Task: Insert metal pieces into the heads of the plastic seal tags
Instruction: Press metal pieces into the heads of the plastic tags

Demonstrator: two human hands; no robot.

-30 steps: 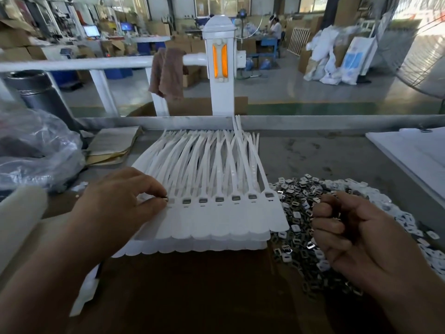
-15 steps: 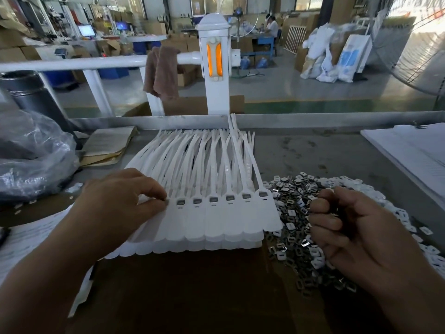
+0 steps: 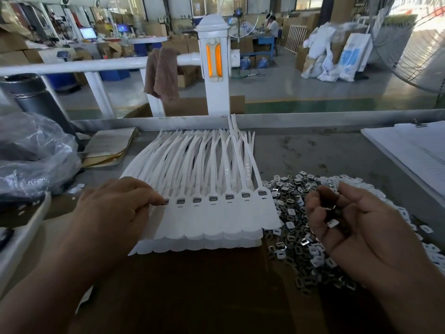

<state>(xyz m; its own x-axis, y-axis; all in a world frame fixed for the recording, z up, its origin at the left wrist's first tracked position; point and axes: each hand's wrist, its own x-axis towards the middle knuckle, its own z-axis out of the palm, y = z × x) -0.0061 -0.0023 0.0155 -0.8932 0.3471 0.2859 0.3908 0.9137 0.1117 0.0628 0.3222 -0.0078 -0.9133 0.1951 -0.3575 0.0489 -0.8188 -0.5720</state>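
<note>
A fanned row of white plastic seal tags (image 3: 216,218) lies on the table, heads toward me, tails pointing away. Each visible head has a small dark metal piece in its slot (image 3: 213,198). My left hand (image 3: 115,213) sits at the row's left end, thumb and forefinger pinching a metal piece at the leftmost head (image 3: 166,201). My right hand (image 3: 356,227) hovers over the pile of loose metal pieces (image 3: 296,227), palm turned up, fingers curled round several metal pieces.
A crumpled clear plastic bag (image 3: 31,160) lies at the left, a brown paper packet (image 3: 108,148) behind it. White sheets (image 3: 414,150) are stacked at the right. A raised metal ledge (image 3: 313,120) and a white railing post (image 3: 214,75) bound the table's far side.
The view has shifted slightly. My right hand has turned more palm-up, showing the pieces it holds. My left hand stays at the leftmost head.
</note>
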